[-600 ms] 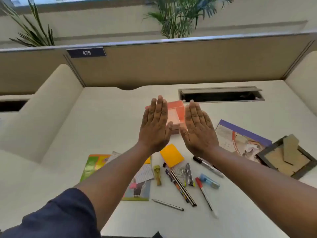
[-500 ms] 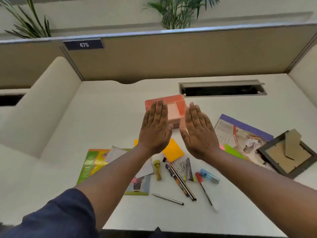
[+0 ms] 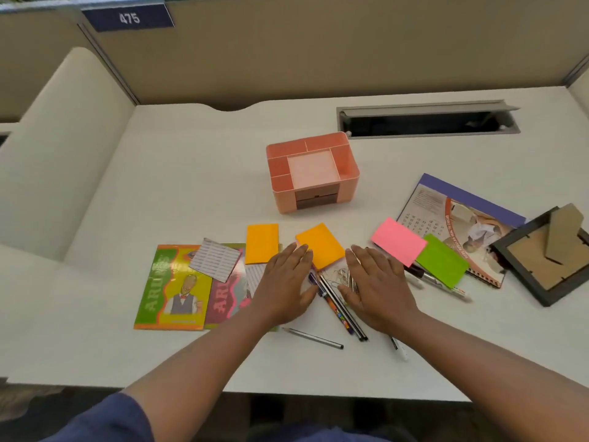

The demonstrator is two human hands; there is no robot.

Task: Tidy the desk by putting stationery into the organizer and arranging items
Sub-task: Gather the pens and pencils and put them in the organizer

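Your pink organizer (image 3: 314, 172) sits upright with open compartments — both your left hand (image 3: 285, 285) and right hand (image 3: 377, 287), fingers straight and together, hover over scattered pens (image 3: 342, 309) beside orange sticky notes (image 3: 320, 245).

Both hands lowered from raised position in front of organizer (image 3: 314, 173) to desk level: left hand (image 3: 283, 287) and right hand (image 3: 376, 287) now flat, palms down, flanking pens (image 3: 342, 309). Organizer fully uncovered.
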